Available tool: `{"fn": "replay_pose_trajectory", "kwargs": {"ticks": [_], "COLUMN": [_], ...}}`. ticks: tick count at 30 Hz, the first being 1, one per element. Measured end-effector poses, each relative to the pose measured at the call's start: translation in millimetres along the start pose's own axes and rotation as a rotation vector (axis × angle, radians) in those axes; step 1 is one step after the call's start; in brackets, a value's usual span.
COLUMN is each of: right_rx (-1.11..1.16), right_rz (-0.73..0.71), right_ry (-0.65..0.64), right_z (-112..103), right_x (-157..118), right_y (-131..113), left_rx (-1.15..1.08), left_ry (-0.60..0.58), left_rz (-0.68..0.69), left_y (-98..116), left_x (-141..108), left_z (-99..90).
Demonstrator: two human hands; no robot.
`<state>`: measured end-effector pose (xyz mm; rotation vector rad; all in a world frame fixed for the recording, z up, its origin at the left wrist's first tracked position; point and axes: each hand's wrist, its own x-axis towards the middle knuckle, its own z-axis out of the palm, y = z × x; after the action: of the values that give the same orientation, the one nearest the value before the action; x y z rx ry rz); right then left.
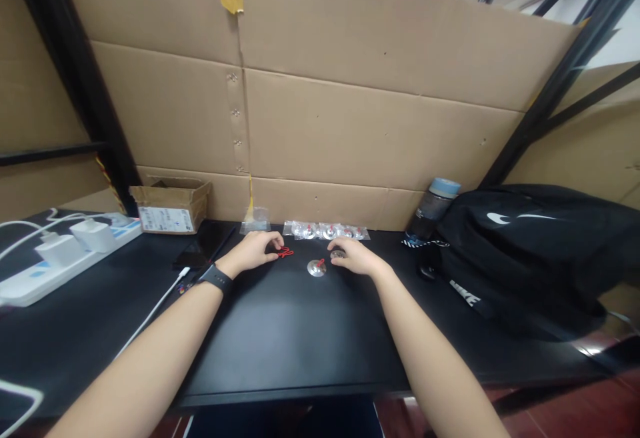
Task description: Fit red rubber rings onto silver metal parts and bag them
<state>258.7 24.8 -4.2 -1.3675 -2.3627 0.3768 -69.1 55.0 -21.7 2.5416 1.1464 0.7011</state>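
On the black table, my left hand (257, 250) is bent around a short red cord (286, 252), which shows at its fingertips. My right hand (354, 256) curls its thumb and fingers about a small shiny metal disc (338, 255), partly hidden by the hand. Between the two hands lies a second metal disc (317, 268), round and cymbal-like, with a red loop at its centre. Just behind, several similar discs in clear plastic packets (330, 231) form a row along the cardboard wall.
At left are a white power strip (75, 258) with chargers, an opened cardboard box (173, 208), a dark phone (197, 251) and a white cable (155, 308). A clear bag (256, 220) lies at the back. A bottle (433, 211) and black backpack (535, 258) stand at right.
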Motion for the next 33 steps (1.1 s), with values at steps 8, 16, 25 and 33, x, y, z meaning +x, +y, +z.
{"fn": "replay_pose_trajectory", "kwargs": {"ticks": [8, 16, 25, 33], "right_rx": [0.039, 0.051, -0.011, 0.079], "right_rz": [0.059, 0.126, 0.116, 0.074], "right_ry": [0.006, 0.027, 0.082, 0.213], "right_z": [1.6, -0.9, 3.7, 0.4], "right_x": [1.0, 0.3, 3.1, 3.2], "right_y": [12.8, 17.4, 17.1, 11.5], "left_rx": [0.084, 0.171, 0.262, -0.032], "left_ry": [0.049, 0.109, 0.124, 0.242], "left_rz": [0.006, -0.04, -0.03, 0.092], "left_y": [14.4, 12.0, 23.6, 27.8], "left_x": [2.1, 0.1, 0.8, 8.5], "left_z": [10.0, 14.9, 17.1, 14.4]}}
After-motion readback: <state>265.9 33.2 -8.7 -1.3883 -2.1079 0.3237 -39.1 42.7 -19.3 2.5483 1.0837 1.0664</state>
